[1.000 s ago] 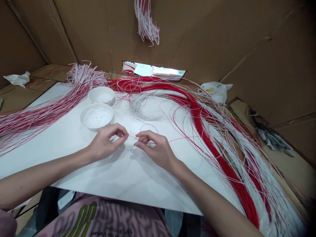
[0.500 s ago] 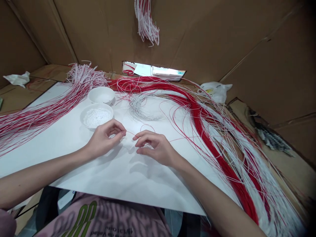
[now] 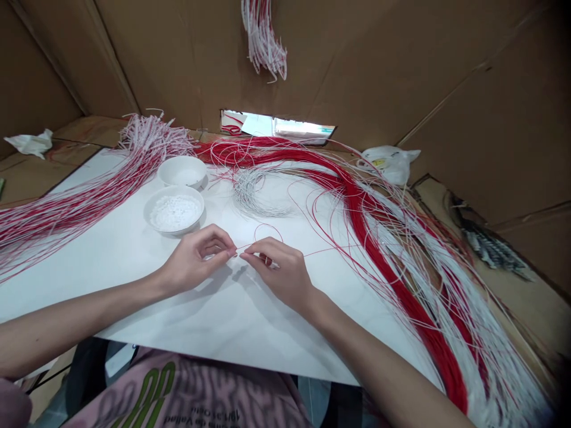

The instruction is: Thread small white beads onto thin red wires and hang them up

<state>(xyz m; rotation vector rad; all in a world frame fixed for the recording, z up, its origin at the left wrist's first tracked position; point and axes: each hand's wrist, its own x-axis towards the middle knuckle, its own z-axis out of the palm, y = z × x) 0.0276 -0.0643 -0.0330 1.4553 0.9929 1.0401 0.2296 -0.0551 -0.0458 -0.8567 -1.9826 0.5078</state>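
Observation:
My left hand (image 3: 200, 257) is closed in a pinch on a thin red wire (image 3: 269, 224) above the white tabletop. The wire runs from those fingertips over to my right hand (image 3: 283, 273) and curls into a loop behind it. Thumb and index finger of the right hand are pressed together, almost touching the left fingertips. What sits between them is too small to make out. Just beyond the left hand stands a white bowl (image 3: 151, 223) of small white pieces. A second white bowl (image 3: 161, 172) is behind it.
A bundle of red and white wires with white ends (image 3: 89, 193) lies on the left. Long red wires (image 3: 357, 208) and white wires curve down the right side. A coil of white wire (image 3: 250, 199) rests mid-table. Cardboard walls (image 3: 379, 71) enclose the back.
My right fingers have closed from a loose, parted pose into a pinch. My left hand has moved slightly right, so the fingertips are closer together.

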